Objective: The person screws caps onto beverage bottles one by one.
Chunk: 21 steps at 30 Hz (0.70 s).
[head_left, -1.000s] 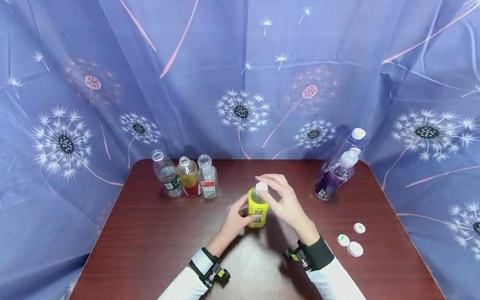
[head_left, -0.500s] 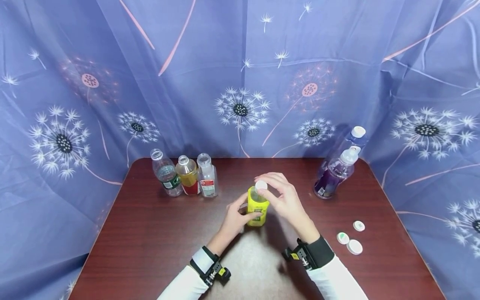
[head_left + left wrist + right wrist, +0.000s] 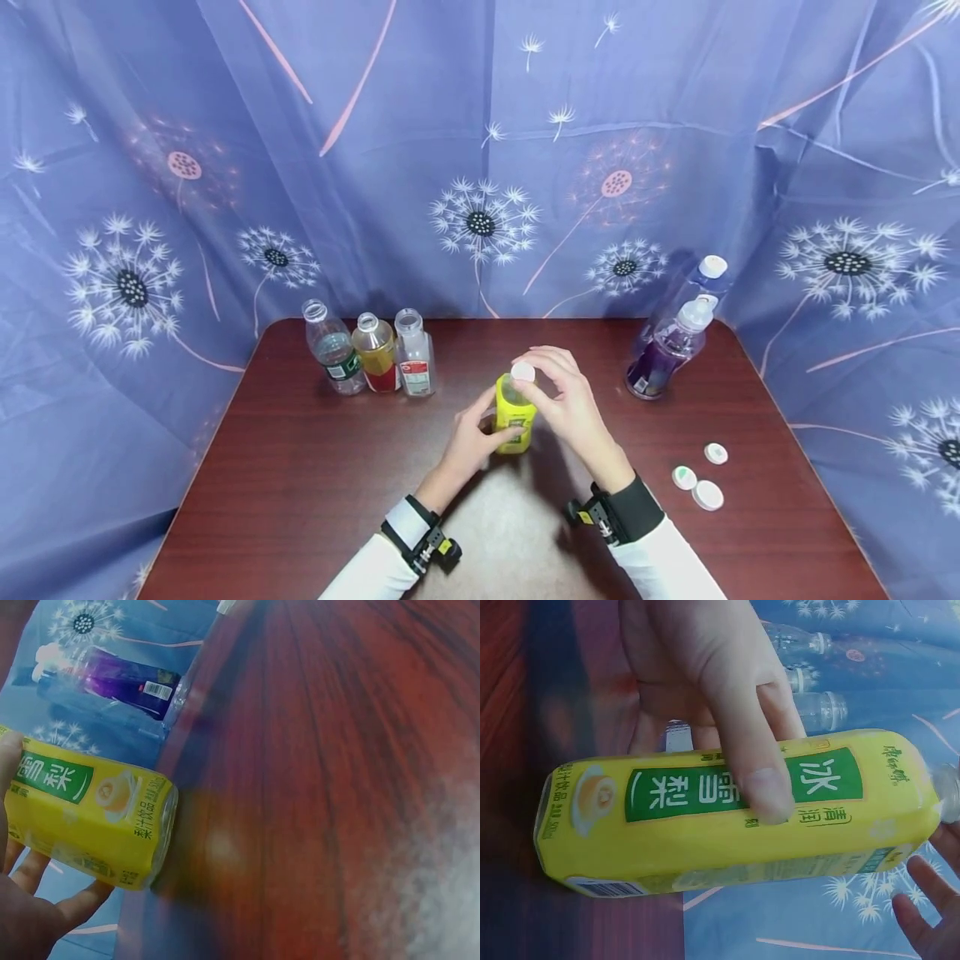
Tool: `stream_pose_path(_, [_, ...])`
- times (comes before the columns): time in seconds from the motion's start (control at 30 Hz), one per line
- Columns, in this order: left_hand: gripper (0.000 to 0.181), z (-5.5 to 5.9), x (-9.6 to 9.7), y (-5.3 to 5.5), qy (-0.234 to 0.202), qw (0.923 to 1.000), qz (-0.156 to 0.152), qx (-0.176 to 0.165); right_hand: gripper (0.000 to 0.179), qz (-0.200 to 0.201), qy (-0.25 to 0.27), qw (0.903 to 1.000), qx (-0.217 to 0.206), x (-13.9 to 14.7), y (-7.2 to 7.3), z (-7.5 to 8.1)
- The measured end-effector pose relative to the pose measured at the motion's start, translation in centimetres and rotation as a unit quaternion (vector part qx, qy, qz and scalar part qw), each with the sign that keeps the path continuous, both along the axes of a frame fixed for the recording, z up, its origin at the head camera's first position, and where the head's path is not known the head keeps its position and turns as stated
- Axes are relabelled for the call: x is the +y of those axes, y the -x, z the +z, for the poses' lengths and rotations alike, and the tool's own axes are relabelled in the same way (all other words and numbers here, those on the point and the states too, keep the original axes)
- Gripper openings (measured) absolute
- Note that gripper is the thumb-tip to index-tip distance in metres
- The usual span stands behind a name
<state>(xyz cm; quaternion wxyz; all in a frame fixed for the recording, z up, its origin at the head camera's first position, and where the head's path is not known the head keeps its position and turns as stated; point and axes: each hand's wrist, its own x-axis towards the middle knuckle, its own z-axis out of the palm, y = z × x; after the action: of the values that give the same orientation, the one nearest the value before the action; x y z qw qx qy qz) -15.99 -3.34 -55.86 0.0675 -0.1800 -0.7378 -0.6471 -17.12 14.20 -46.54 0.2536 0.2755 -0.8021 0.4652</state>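
Note:
My left hand (image 3: 471, 439) grips a yellow juice bottle (image 3: 517, 407) around its lower half, the thumb across the front label. The bottle stands upright near the middle of the table. On its neck is a white cap (image 3: 522, 372), pinched between the thumb and fingers of my right hand (image 3: 576, 410). In the left wrist view the lower part of the yellow bottle (image 3: 94, 821) shows its green label. From the right wrist, my left hand (image 3: 694, 660) wraps the bottle (image 3: 735, 859), while fingers of my right hand (image 3: 934, 907) show by the neck; the cap is out of frame there.
Three uncapped bottles stand back left: a clear bottle with a green label (image 3: 334, 354), one with amber liquid (image 3: 377, 350) and a clear square one (image 3: 415, 354). Two bottles, one purple (image 3: 663, 358), stand back right. Three white caps (image 3: 708, 495) lie at right. A blue curtain (image 3: 375, 208) hangs behind.

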Motion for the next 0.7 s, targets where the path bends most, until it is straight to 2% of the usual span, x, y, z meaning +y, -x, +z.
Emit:
stream_pose_path(0.13, [0.072, -0.5, -0.3, 0.2, 0.012, 0.9998, -0.017, -0.004, 0.035, -0.008, -0.017, 0.9998, 0.001, 0.0, -0.3, -0.3])
stream_pose_path(0.3, [0.072, -0.6, -0.4, 0.0, 0.037, 0.9992, -0.013, 0.011, 0.068, -0.056, -0.075, 0.9953, -0.022, -0.3, -1.4, -1.0])
stream_pose_path(0.4, [0.074, -0.7, -0.4, -0.1, 0.038, 0.999, -0.01, 0.019, 0.083, -0.079, -0.093, 0.9909, -0.057, -0.6, -2.2, -1.8])
stream_pose_path(0.53, [0.074, -1.0, -0.3, -0.3, 0.041, 0.9991, -0.008, 0.008, 0.085, -0.088, -0.089, 0.988, -0.09, -0.8, -2.9, -2.7])
stream_pose_path(0.7, [0.064, -0.6, -0.1, -0.4, 0.046, 0.9989, -0.002, -0.006, 0.082, -0.095, -0.08, 0.9903, -0.064, -0.9, -3.2, -3.1])
